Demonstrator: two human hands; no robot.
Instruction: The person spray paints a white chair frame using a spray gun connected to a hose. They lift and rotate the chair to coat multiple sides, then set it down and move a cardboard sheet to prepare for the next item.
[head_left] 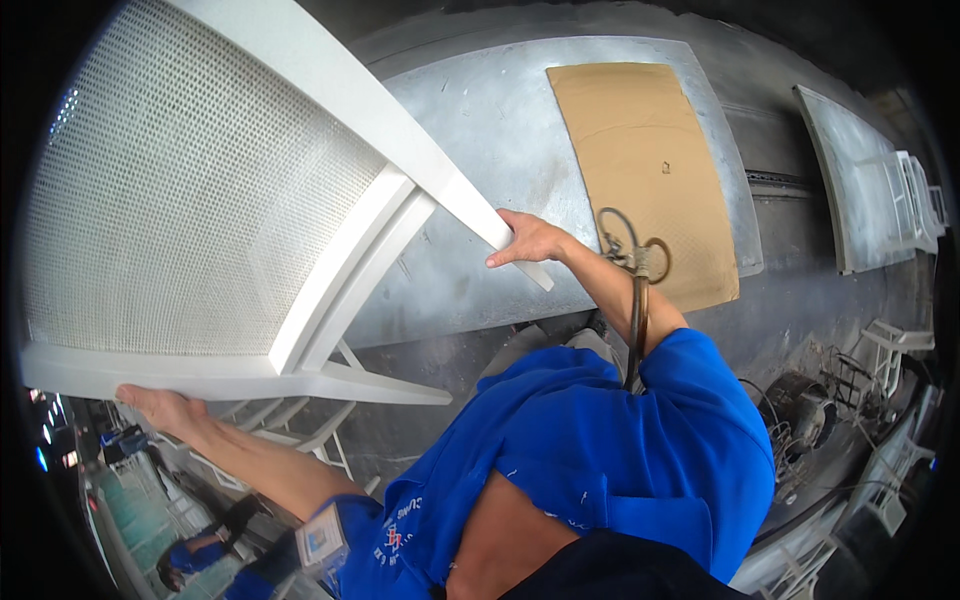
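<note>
A white chair frame [395,130] with a woven mesh panel [190,190] is held up at a tilt and fills the upper left. My right hand [530,240] grips one tapered leg near its tip, thumb on the near side. Along the lower left rail, my left hand [165,405] holds the frame from below; its fingers are partly hidden behind the rail. The other leg points toward my body. A thin brown hose with wire loops [640,265] crosses in front of my right forearm.
Ahead, a grey board [470,110] lies low, with a brown cardboard sheet [650,170] on it. Another board [850,180] at far right bears a small white frame [910,200]. Several white frames stand lower left, near another person [195,550]. Coiled wires and a drum [800,410] sit at right.
</note>
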